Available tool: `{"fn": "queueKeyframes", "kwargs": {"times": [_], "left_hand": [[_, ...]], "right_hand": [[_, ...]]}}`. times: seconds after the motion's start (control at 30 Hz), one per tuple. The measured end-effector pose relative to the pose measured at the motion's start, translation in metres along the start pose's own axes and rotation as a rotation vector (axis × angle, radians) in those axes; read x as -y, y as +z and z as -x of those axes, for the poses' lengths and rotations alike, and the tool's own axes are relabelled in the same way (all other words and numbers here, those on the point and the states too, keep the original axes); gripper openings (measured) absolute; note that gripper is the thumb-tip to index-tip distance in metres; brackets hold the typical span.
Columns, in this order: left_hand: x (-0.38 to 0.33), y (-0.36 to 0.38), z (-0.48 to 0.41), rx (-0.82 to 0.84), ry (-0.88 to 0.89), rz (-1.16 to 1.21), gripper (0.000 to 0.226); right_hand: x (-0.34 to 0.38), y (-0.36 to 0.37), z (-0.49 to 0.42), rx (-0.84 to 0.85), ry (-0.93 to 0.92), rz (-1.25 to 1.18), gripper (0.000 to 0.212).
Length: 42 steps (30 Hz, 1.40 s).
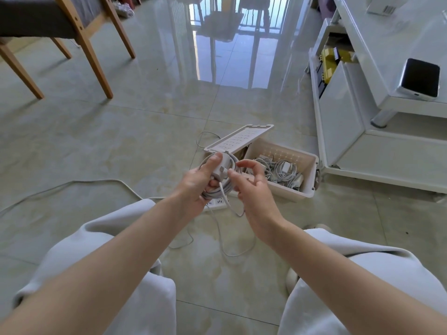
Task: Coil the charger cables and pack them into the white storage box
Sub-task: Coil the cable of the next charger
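White coiled cable [219, 189], white storage box [307, 189], grey trousers [116, 240], beige marbled floor [121, 131]

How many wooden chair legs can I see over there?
4 chair legs, all top left: the leftmost leg, a short leg behind it, the long middle leg, the rightmost leg. More may be hidden off-frame.

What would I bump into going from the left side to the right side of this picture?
wooden chair, left hand gripping the coiled cable, right hand, white storage box, phone

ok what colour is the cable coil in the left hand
White, seen best in the head view, where the left hand grips the cable coil.
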State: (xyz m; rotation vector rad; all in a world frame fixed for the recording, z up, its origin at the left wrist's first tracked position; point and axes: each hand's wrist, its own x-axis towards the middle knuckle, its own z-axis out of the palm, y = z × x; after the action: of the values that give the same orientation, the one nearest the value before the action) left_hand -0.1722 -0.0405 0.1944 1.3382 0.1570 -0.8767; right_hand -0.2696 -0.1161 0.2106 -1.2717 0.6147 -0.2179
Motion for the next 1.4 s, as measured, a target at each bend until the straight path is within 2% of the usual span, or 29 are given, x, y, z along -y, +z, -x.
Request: {"fn": "queueKeyframes", "kwargs": {"times": [0.1, 0.27, 0.37, 0.43, 0.53, 0.67, 0.87, 1.07, 1.2, 1.4], "left_hand": [[0.002, -0.001, 0.002, -0.010, 0.032, -0.024, 0.031], [0.009, 0.001, 0.004, -0.053, 0.079, -0.116, 0.028], [0.007, 0.002, 0.004, -0.065, 0.134, -0.182, 0.028], [0.002, 0.000, 0.003, -0.061, 0.113, -0.136, 0.032], [-0.006, -0.002, 0.004, -0.040, 0.030, -0.019, 0.032], [-0.011, -0.001, 0.008, 0.007, 0.013, 0.074, 0.028], [0.002, 0.006, 0.012, 0.054, 0.007, -0.009, 0.033], [0.004, 0.006, 0.007, -0.057, 0.074, -0.060, 0.027], [0.005, 0.005, 0.008, -0.062, 0.171, -0.144, 0.028], [0.012, 0.006, 0.011, -0.041, 0.194, -0.258, 0.028]], "right_hand": [[-0.001, 0.000, 0.002, 0.020, -0.069, 0.177, 0.014], [-0.002, 0.000, -0.002, -0.055, 0.037, 0.318, 0.018], [-0.005, 0.000, 0.000, -0.014, 0.083, 0.160, 0.021], [-0.005, -0.002, -0.002, 0.016, 0.105, -0.027, 0.020], [-0.002, -0.009, -0.007, 0.063, 0.150, -0.358, 0.033], [-0.003, -0.015, -0.011, 0.071, 0.188, -0.449, 0.036], [-0.006, -0.017, -0.013, 0.010, 0.216, -0.386, 0.030], [-0.003, -0.011, -0.007, -0.031, 0.097, -0.363, 0.021], [-0.008, -0.004, -0.005, 0.050, -0.036, -0.128, 0.019], [-0.016, -0.005, -0.006, -0.077, -0.043, 0.012, 0.010]]}}
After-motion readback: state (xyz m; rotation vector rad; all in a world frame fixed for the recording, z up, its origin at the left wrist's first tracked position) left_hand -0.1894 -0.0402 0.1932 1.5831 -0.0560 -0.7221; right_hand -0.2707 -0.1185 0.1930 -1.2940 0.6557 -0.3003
